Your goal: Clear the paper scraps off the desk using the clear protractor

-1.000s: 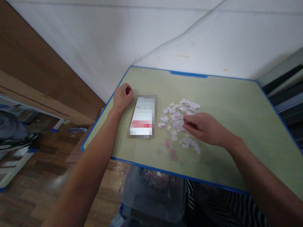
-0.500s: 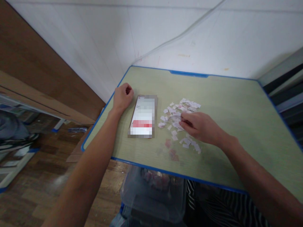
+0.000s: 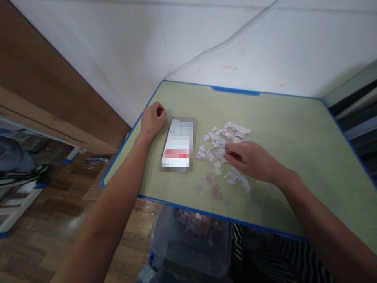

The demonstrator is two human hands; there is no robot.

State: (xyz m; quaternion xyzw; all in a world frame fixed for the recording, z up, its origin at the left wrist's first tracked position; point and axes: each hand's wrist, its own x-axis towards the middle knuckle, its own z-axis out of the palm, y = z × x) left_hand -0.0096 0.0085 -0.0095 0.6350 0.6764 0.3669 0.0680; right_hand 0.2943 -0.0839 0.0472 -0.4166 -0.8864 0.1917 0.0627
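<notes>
My right hand (image 3: 246, 157) is closed in a pinch over the near right part of a loose pile of small white paper pieces (image 3: 218, 153). What sits between its thumb and fingers is hidden by the fingers and blur. My left hand (image 3: 153, 120) rests as a loose fist at the table's left edge, with nothing showing in its curled fingers. Between the left hand and the papers lies a phone (image 3: 176, 145), its lit screen partly pixelated. Several reddish translucent pieces (image 3: 215, 190) lie in front of the papers.
The pale green table (image 3: 294, 133) has a blue rim and stands against a white wall (image 3: 200, 35). Below its front edge is a clear plastic bin (image 3: 191, 251) with reddish and white bits inside. A brown panel (image 3: 53, 74) rises at the left; another person's leg (image 3: 13, 157) shows beyond.
The thin clear curved shape by my right fingertips no longer shows distinctly. My right hand stays almost in place over the papers; the left hand and phone keep their places.
</notes>
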